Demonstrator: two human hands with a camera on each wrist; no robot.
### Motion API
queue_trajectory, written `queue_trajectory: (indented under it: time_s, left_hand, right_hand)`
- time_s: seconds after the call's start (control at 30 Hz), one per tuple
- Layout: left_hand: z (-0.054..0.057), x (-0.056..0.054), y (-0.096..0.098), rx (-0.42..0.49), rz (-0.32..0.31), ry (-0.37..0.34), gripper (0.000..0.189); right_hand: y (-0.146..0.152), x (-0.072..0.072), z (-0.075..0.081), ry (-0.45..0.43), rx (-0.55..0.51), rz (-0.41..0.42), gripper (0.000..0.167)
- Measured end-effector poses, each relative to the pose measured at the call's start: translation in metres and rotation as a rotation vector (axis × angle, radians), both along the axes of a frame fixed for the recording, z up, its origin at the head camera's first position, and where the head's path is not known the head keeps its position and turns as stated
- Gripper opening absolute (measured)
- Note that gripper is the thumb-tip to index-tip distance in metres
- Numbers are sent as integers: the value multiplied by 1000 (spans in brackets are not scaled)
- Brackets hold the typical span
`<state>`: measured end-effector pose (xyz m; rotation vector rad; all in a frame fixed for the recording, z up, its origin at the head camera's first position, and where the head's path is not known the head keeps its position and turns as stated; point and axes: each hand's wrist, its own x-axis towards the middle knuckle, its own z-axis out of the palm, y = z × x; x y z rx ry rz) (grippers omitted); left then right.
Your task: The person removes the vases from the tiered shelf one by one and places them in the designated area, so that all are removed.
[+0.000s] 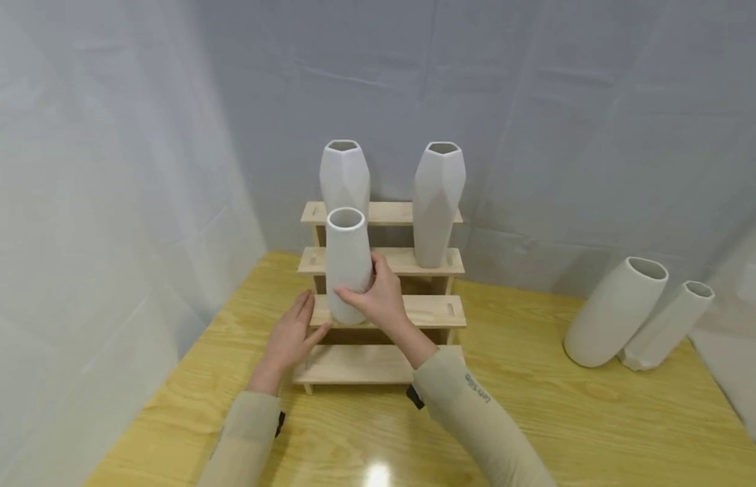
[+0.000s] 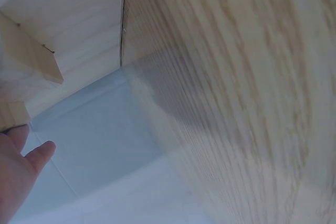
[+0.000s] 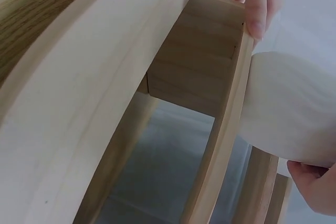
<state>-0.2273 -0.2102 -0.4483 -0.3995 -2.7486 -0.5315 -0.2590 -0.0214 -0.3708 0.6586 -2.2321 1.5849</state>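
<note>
My right hand (image 1: 384,294) grips the lower part of a smooth white vase (image 1: 347,260), thumb in front and fingers round its right side. The vase stands upright at the left part of the third tier down of a wooden stepped rack (image 1: 429,310). In the right wrist view, the vase's base (image 3: 283,111) is right at the tier's front edge. At that tier's left end rests my left hand (image 1: 292,335), fingers fairly straight and thumb by the front edge. The left wrist view shows the left hand's fingers (image 2: 39,156) beside the rack's wood.
Two faceted white vases stand on the rack, one at the upper left (image 1: 344,172) and one on the second tier at right (image 1: 437,203). A rounded white vase (image 1: 615,314) and a slim faceted vase (image 1: 666,328) lean together on the wooden table (image 1: 524,406). Grey cloth hangs behind.
</note>
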Motion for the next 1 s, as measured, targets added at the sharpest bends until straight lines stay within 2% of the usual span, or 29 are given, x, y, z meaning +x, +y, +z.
queue_trajectory:
  time_s: [0.17,0.37,0.53,0.63,0.87,1.0]
  left_hand:
    - [0,-1,2,4,10,-24,74]
    - [0,-2,7,14,-10,-7,74]
    - [0,-2,7,22,-13,-1,75]
    - [0,-2,5,23,-14,0,75]
    - [-1,-2,3,34,-24,-13,76]
    - [-1,-3,4,14,-23,-24,77]
  right_hand:
    - [5,4,-4,35,-23,-11,68]
    - [14,10,-8,92,-88,-63,68]
    - [23,14,-7,105,-159,-78,65]
    - [29,17,-4,97,-180,-82,65]
    - [44,45,21,71,-164,-119,60]
    - [54,49,23,56,-150,-158,58]
